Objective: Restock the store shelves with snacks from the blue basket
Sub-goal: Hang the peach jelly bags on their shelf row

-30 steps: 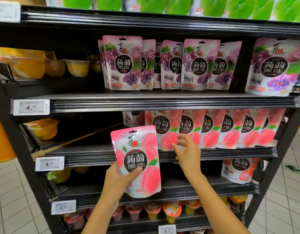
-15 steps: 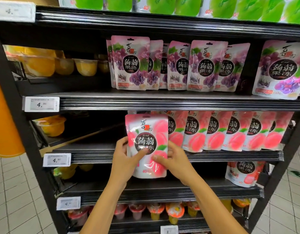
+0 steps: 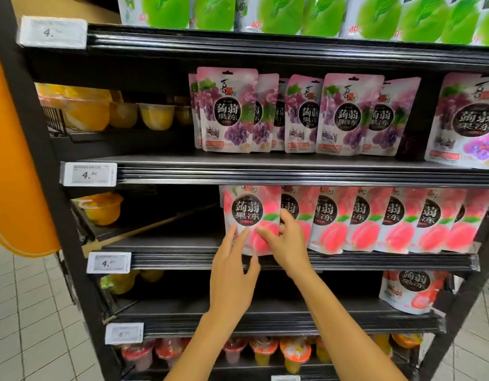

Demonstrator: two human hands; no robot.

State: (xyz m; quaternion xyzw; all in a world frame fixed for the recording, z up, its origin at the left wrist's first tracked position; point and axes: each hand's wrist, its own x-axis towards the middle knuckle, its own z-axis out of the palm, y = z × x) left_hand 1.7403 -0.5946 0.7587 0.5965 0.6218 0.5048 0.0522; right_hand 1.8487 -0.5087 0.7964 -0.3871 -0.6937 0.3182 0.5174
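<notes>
Your left hand point(image 3: 232, 273) reaches up with fingers straight, their tips touching the lower front of the pink peach-printed plastic jelly pouch point(image 3: 248, 210). That grip is released and only steadies. Just beside it, your right hand point(image 3: 288, 243) has its grip grasping the same pouch, thumb on the front and a finger at the right edge.

The pouch stands upright with its foot at the front edge of the black metal shelf point(image 3: 182, 246). It is at the left end of the row of matching peach pouches point(image 3: 375, 221) and overlaps the first of them.

You look to be at the placing step: 1 pouch is set down but not yet let go. The next move, I judge, calls for a light push to bring it level with the row, a check that it stands unaided, then freeing both hands.

Farther off, purple grape-printed pouches point(image 3: 226, 111) line the shelf above. The blue basket is out of view.
</notes>
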